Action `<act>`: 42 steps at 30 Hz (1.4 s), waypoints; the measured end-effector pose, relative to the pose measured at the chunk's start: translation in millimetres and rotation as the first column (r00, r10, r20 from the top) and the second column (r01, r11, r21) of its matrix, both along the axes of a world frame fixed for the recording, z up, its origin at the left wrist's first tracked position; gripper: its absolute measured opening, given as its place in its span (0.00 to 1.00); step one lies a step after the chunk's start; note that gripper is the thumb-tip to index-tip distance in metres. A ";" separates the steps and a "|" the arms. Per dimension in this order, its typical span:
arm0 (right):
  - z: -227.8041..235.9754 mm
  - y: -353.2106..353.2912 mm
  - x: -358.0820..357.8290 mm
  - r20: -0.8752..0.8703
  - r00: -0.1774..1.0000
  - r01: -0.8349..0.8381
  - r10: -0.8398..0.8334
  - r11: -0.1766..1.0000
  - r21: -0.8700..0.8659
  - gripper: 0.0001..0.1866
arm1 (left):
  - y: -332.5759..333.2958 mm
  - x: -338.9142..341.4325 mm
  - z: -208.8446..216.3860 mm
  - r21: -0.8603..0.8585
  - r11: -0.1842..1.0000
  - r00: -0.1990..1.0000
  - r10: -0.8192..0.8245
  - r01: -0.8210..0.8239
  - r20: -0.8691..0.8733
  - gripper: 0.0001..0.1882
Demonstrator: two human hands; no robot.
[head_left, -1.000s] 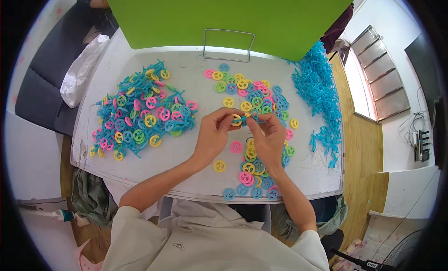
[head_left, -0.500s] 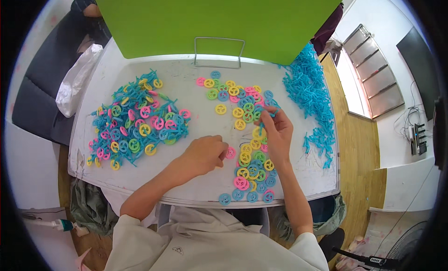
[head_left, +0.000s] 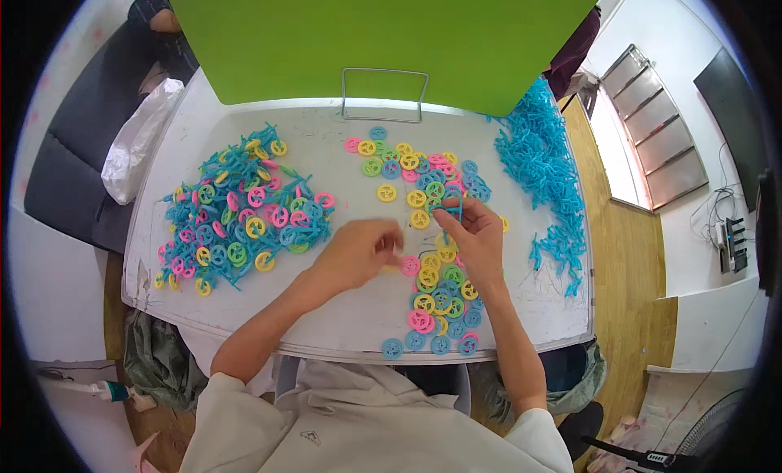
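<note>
Pinched in the fingers of my right hand [head_left: 476, 243] is a thin blue branched plastic piece [head_left: 459, 209], held over the spread of small spoked plastic wheels. My left hand [head_left: 362, 251] is just left of these wheels, its fingers curled and smeared by motion, so whether it grips anything is unclear. Beside its fingertips lies a pink wheel [head_left: 410, 265]; a blurred yellow patch shows under them. The loose wheels, such as a yellow wheel [head_left: 387, 193] and a blue wheel [head_left: 393, 348], run in a band from the table's back toward its front edge.
At the left is a heap of blue pieces with coloured wheels on them [head_left: 236, 216]. Bare blue pieces [head_left: 533, 155] are piled along the right side. A green board [head_left: 366, 41] with a wire stand [head_left: 383, 119] borders the back of the white table [head_left: 342, 172]. Another person sits at the far left.
My right hand has moved slightly left and down with the blue piece. My left hand has shifted a little, its fingers loosening from their earlier curl. The pink wheel beside it sits slightly farther right.
</note>
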State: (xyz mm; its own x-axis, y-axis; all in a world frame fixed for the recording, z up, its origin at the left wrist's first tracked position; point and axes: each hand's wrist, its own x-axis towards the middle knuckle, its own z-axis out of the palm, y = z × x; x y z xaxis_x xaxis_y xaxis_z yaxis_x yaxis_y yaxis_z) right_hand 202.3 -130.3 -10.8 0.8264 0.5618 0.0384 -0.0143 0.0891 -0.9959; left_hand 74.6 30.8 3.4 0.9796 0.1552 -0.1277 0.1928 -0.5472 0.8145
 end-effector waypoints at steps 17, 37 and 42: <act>-3.4 10.4 -30.5 0.200 0.965 -0.129 0.171 0.970 -0.208 0.14 | -16.1 8.0 -16.5 -0.482 0.818 0.881 0.440 -0.315 0.172 0.03; 11.3 5.9 -29.4 0.293 0.944 -0.083 0.150 0.969 -0.231 0.16 | -17.0 13.6 -15.2 -0.355 0.875 0.834 0.445 -0.329 0.325 0.06; 7.2 1.5 -20.6 0.500 0.847 0.023 0.177 0.930 -0.368 0.08 | -15.8 11.5 -12.9 -0.550 0.796 0.883 0.422 -0.252 0.206 0.08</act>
